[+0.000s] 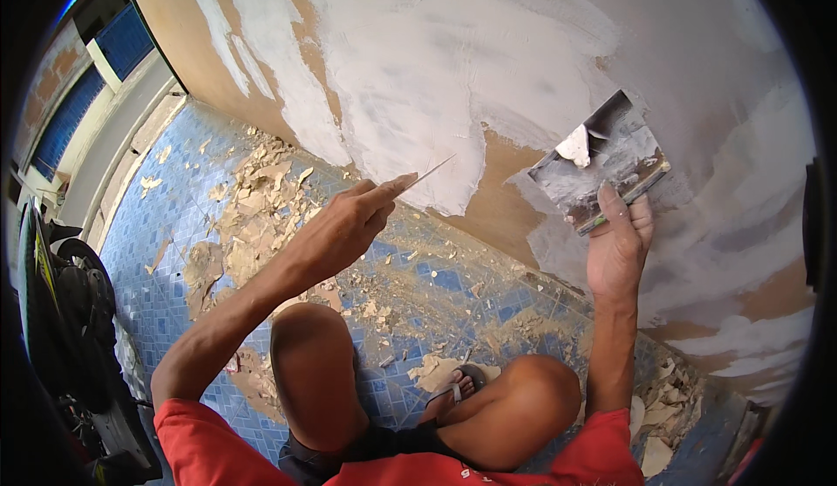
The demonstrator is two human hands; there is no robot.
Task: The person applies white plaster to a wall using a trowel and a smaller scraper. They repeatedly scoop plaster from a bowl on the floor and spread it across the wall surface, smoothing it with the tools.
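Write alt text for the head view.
A person's left hand holds a thin blade before a patchily white-coated wall; the right hand holds a broad tool smeared with white paste. Pale flakes litter the blue tiled floor.

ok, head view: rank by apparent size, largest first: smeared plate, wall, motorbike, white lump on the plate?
1. Wall
2. Motorbike
3. Smeared plate
4. White lump

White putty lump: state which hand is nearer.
Right. The right hand grips the lower edge of the flat tool, just below the lump; the left hand, holding a thin blade, is farther left.
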